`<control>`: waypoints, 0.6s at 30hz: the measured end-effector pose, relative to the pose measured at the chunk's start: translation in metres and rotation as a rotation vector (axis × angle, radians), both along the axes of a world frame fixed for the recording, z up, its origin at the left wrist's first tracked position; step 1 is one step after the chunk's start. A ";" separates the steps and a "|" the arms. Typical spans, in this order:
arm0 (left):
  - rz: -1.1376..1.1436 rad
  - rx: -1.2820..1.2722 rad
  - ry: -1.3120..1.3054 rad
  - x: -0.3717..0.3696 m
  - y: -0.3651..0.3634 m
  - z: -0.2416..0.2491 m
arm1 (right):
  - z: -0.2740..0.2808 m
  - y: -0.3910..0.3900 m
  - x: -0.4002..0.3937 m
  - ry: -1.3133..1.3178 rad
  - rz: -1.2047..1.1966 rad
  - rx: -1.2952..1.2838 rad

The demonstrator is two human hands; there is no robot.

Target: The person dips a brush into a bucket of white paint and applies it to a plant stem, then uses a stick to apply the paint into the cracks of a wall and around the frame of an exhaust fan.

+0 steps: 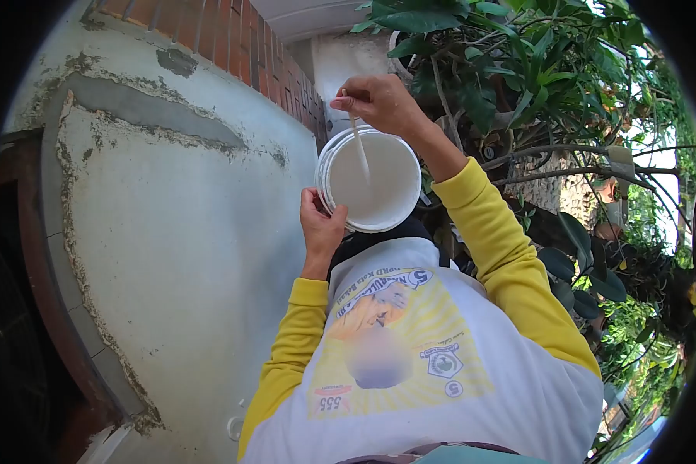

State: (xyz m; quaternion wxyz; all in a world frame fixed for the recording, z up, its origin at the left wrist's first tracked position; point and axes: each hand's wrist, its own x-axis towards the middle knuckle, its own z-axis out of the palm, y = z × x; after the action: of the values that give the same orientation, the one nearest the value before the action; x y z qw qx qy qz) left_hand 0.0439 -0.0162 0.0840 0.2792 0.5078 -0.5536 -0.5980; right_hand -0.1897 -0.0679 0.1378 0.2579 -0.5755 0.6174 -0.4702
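A white plastic bucket (415, 201) is in front of my body, with a whitish liquid (383, 197) in it that looks like paint. My left hand (322, 228) is closed on the bucket's near-left rim, thumb over the edge. Above the far rim, my right hand (379, 104) pinches the top of a thin stick (361, 151). The stick slants down into the bucket, its lower part coated white and its tip at or in the liquid.
To the left stands a pale wall (201, 232) with peeling patches and rough grey cement. Red bricks (232, 46) run along its far end. Leafy plants (510, 69) and bare branches (580, 151) crowd close on the right, near my right arm.
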 end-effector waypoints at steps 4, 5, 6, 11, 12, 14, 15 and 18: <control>-0.013 0.007 -0.045 0.002 -0.001 -0.001 | 0.016 -0.002 0.005 0.099 -0.043 -0.110; -0.024 -0.005 -0.051 0.003 -0.002 -0.004 | 0.018 -0.005 0.006 0.138 -0.075 -0.145; -0.035 -0.018 -0.057 0.004 -0.001 -0.007 | 0.020 -0.006 0.007 0.177 -0.106 -0.179; -0.036 -0.023 -0.028 0.005 0.002 -0.010 | 0.028 -0.008 0.007 0.219 -0.111 -0.153; -0.037 -0.040 -0.008 0.006 0.002 -0.011 | 0.027 -0.008 0.006 0.212 -0.099 -0.136; -0.033 -0.045 0.022 0.005 0.002 -0.010 | 0.019 -0.007 0.002 0.197 -0.079 -0.030; -0.028 -0.031 0.029 0.005 0.003 -0.007 | 0.013 -0.006 0.001 0.190 -0.067 0.022; -0.012 0.000 0.066 0.006 0.003 -0.006 | -0.003 -0.001 0.000 0.055 0.057 0.179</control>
State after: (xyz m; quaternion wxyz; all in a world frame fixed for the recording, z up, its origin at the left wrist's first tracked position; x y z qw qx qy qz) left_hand 0.0495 -0.0133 0.0783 0.2938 0.4846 -0.5469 -0.6162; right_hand -0.1895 -0.0692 0.1349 0.3044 -0.5803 0.6470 -0.3897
